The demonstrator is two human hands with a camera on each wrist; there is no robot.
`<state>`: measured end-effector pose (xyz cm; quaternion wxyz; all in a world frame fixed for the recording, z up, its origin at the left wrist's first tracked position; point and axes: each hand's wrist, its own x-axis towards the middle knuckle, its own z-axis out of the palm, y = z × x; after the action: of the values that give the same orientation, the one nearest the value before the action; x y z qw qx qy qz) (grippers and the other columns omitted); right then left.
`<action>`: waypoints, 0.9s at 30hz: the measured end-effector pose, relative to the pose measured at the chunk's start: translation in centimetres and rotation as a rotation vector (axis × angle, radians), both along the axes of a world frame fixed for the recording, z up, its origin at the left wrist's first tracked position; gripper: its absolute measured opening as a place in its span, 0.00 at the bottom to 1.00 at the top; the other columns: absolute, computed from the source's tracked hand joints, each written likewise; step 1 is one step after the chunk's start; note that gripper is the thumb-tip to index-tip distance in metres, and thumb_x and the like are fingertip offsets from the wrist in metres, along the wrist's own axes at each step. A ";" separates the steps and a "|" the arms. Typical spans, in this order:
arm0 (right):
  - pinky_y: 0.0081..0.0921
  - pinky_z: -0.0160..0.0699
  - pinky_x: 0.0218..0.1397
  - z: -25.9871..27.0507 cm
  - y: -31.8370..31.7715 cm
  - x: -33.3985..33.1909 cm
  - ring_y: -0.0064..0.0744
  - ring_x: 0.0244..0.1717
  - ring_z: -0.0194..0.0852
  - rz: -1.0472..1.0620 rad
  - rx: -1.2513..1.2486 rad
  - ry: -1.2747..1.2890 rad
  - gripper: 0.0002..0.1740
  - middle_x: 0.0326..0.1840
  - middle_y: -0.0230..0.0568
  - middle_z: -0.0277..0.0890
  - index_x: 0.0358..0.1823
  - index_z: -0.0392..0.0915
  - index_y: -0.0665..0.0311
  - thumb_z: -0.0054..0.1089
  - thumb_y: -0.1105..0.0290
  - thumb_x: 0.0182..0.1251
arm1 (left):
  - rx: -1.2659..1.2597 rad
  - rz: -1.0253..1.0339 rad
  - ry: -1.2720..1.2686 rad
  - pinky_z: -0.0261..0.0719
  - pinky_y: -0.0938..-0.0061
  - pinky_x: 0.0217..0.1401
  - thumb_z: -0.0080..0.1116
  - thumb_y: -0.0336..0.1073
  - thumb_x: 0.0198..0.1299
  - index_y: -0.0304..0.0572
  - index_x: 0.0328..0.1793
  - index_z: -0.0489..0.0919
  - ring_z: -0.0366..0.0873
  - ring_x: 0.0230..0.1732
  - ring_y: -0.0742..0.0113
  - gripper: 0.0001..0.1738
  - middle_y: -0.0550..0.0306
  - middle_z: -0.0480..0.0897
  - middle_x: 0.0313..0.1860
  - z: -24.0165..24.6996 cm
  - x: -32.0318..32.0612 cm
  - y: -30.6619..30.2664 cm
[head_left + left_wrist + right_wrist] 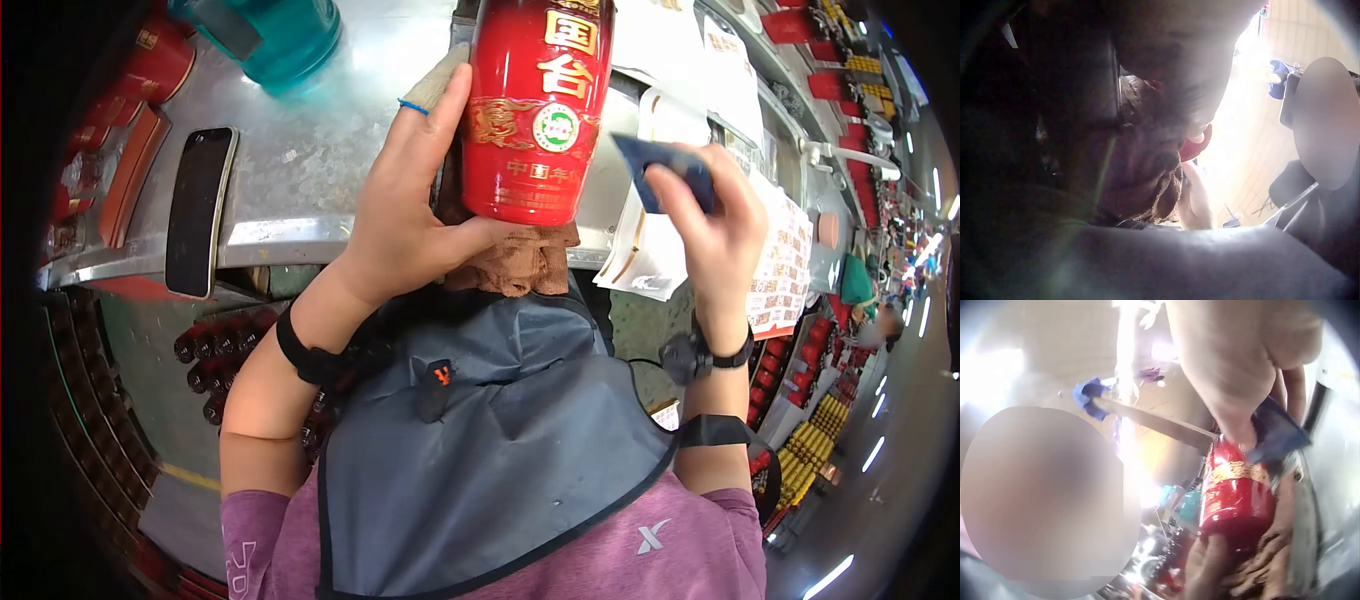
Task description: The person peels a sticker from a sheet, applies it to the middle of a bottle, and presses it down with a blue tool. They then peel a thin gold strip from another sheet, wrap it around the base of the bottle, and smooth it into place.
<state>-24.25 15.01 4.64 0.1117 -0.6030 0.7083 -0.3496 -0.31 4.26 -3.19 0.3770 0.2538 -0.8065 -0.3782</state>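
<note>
A glossy red bottle (535, 120) with gold characters and a round green-and-white emblem lies with its base towards the person. My left hand (405, 205) holds it along its left side, the thumb near the base. A beige cover (437, 82) with a blue edge is on one left finger. Under the base is a folded brown cloth (520, 262). My right hand (725, 215) pinches a dark blue flat piece (665, 172) with a pointed corner, just right of the bottle. In the right wrist view, that piece overlaps the bottle (1238, 494).
A phone (200, 205) lies at the left edge of the metal table (290, 190). Behind it stands a teal container (285, 45), with red containers (160, 60) at far left. Printed sheets (650, 240) lie at right. Dark red bottles (215, 350) stand below the table.
</note>
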 end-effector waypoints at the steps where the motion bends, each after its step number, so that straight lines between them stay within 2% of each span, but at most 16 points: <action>1: 0.24 0.72 0.34 1.3 0.5 1.6 0.27 0.29 0.73 0.126 -0.016 0.114 0.19 0.31 0.34 0.80 0.46 0.88 0.62 0.73 0.77 0.49 | -0.010 0.005 0.021 0.67 0.62 0.75 0.79 0.36 0.46 0.31 0.81 0.58 0.68 0.74 0.48 0.58 0.40 0.67 0.76 0.1 -0.1 0.1; 3: 0.26 0.73 0.35 1.6 0.1 2.6 0.29 0.30 0.73 0.468 -0.219 0.329 0.25 0.35 0.31 0.81 0.48 0.89 0.58 0.72 0.76 0.42 | -0.023 0.008 0.044 0.67 0.62 0.74 0.80 0.36 0.45 0.31 0.81 0.60 0.68 0.74 0.48 0.57 0.40 0.69 0.75 0.2 -0.2 0.1; 6: 0.27 0.74 0.37 1.9 0.0 2.8 0.31 0.33 0.75 0.458 -0.261 0.473 0.27 0.38 0.30 0.81 0.48 0.89 0.56 0.71 0.73 0.38 | -0.128 0.062 0.094 0.68 0.62 0.74 0.81 0.36 0.42 0.32 0.79 0.63 0.69 0.73 0.48 0.57 0.40 0.70 0.75 0.2 -0.4 -0.2; 12: 0.25 0.73 0.33 1.9 -0.8 3.2 0.29 0.32 0.73 0.431 -0.284 0.502 0.25 0.34 0.30 0.79 0.46 0.90 0.56 0.69 0.71 0.40 | -0.109 0.052 0.119 0.66 0.62 0.76 0.82 0.37 0.41 0.33 0.78 0.66 0.68 0.75 0.47 0.56 0.40 0.70 0.75 0.0 -0.4 -0.1; 14: 0.25 0.72 0.32 2.0 -0.9 2.8 0.29 0.32 0.72 0.402 -0.281 0.556 0.24 0.33 0.30 0.78 0.45 0.90 0.57 0.69 0.71 0.40 | -0.116 0.088 0.111 0.70 0.61 0.73 0.80 0.37 0.36 0.39 0.77 0.69 0.71 0.71 0.46 0.55 0.42 0.71 0.74 0.2 -0.4 0.0; 15: 0.25 0.72 0.32 2.1 -0.9 3.2 0.29 0.32 0.72 0.411 -0.285 0.556 0.24 0.33 0.30 0.78 0.45 0.90 0.57 0.69 0.71 0.40 | -0.118 0.097 0.111 0.70 0.61 0.73 0.80 0.37 0.36 0.39 0.77 0.69 0.71 0.71 0.46 0.55 0.42 0.71 0.74 0.2 -0.5 -0.1; 17: 0.25 0.70 0.32 2.6 -0.5 4.3 0.30 0.32 0.72 0.557 -0.210 0.465 0.25 0.33 0.30 0.78 0.46 0.90 0.57 0.71 0.71 0.38 | -0.118 0.099 0.145 0.71 0.61 0.71 0.80 0.37 0.36 0.39 0.77 0.69 0.72 0.70 0.46 0.55 0.44 0.72 0.74 -0.1 -0.6 0.0; 18: 0.24 0.70 0.32 2.9 -1.0 4.0 0.29 0.31 0.71 0.525 -0.216 0.437 0.25 0.32 0.30 0.77 0.46 0.90 0.58 0.69 0.71 0.38 | -0.115 0.103 0.144 0.71 0.61 0.71 0.80 0.37 0.36 0.39 0.77 0.69 0.72 0.70 0.46 0.55 0.44 0.72 0.74 -0.1 -0.6 0.0; 19: 0.24 0.70 0.32 2.5 -1.6 3.1 0.29 0.31 0.70 0.481 -0.308 0.569 0.25 0.32 0.29 0.77 0.45 0.89 0.60 0.68 0.69 0.38 | -0.124 0.100 0.137 0.71 0.61 0.71 0.80 0.37 0.36 0.39 0.77 0.69 0.72 0.69 0.46 0.55 0.44 0.72 0.74 -0.1 -0.5 0.0; 24: 0.24 0.70 0.32 3.9 -1.4 4.5 0.29 0.31 0.70 0.602 -0.181 0.508 0.25 0.33 0.29 0.77 0.45 0.89 0.60 0.66 0.69 0.38 | -0.139 0.109 0.147 0.72 0.60 0.71 0.80 0.39 0.37 0.41 0.76 0.70 0.73 0.68 0.45 0.54 0.43 0.72 0.74 -0.4 -0.5 0.0; 25: 0.24 0.70 0.32 3.6 -1.8 4.0 0.30 0.31 0.70 0.541 -0.241 0.592 0.26 0.33 0.30 0.76 0.46 0.89 0.61 0.63 0.69 0.39 | -0.145 0.110 0.142 0.72 0.60 0.71 0.80 0.39 0.37 0.41 0.76 0.70 0.73 0.68 0.45 0.54 0.43 0.72 0.73 -0.4 -0.5 0.0; 27: 0.25 0.70 0.32 3.8 -1.4 4.9 0.30 0.31 0.70 0.584 -0.188 0.593 0.25 0.32 0.29 0.76 0.46 0.89 0.59 0.65 0.69 0.40 | -0.154 0.116 0.139 0.72 0.60 0.70 0.79 0.39 0.37 0.42 0.76 0.70 0.74 0.68 0.45 0.54 0.43 0.72 0.73 -0.5 -0.6 0.0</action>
<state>-19.36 13.56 8.47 -0.0581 -0.8604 0.4741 -0.1779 -0.89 4.21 -3.71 0.4716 0.2436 -0.7890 -0.3095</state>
